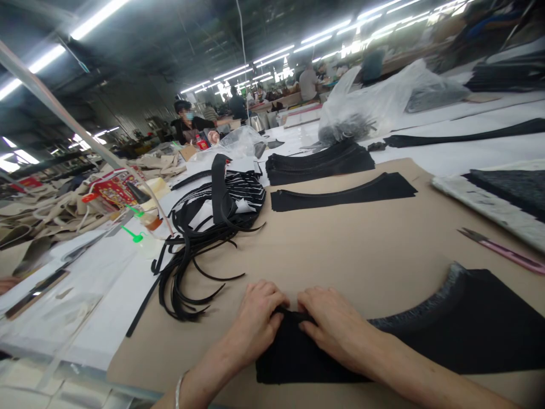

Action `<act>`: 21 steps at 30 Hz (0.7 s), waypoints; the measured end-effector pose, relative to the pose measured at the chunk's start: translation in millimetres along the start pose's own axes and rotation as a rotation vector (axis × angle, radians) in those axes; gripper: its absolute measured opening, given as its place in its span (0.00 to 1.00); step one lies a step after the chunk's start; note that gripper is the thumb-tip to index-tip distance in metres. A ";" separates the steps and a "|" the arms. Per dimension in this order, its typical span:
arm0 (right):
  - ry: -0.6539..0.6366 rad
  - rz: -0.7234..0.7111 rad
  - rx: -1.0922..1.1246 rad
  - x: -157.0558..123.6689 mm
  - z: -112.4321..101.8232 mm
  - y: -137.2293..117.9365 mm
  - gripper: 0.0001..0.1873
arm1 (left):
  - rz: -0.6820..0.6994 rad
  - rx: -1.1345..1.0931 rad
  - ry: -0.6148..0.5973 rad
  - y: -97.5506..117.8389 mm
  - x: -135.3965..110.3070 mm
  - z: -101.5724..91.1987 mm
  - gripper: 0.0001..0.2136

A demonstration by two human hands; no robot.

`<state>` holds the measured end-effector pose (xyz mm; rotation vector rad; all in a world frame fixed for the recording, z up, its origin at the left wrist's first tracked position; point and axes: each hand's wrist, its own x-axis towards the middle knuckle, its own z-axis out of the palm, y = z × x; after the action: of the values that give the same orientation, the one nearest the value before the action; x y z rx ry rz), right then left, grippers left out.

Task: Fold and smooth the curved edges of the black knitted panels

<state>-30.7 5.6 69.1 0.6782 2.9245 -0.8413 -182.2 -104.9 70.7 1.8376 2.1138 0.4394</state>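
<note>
A large black fabric panel [477, 324] with a curved upper edge lies flat on the tan board [332, 244] in front of me. My left hand [261, 312] pinches the panel's upper left corner between thumb and fingers. Close beside it, my right hand [327, 318] grips the same edge, fingers bent over it. Along the curve to the right runs a fuzzy grey strip [426, 309]. The edge between my fingertips looks turned over, partly hidden by the hands.
Black strips [183, 284] spread at the left of the board. Stacked black pieces [319, 162] and a curved black piece [340, 193] lie behind. Pink-handled scissors [502, 250] rest at the right. Green-tipped bottles [140, 238] stand left; a clear plastic bag [374, 108] sits farther back.
</note>
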 end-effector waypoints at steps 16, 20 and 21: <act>0.026 -0.058 0.069 -5.9 -1.6 13.0 0.06 | 0.067 0.002 -0.051 17.5 11.5 0.4 0.16; 0.054 -0.075 0.100 -11.1 4.4 16.0 0.09 | 0.076 0.003 -0.061 15.0 13.6 2.2 0.15; 0.062 -0.083 0.110 -12.4 6.8 17.1 0.09 | 0.076 0.004 -0.064 14.7 13.5 2.8 0.15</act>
<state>-13.1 10.1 56.5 0.6026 2.9983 -1.0144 -169.6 -89.5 74.0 1.9130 2.0097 0.3889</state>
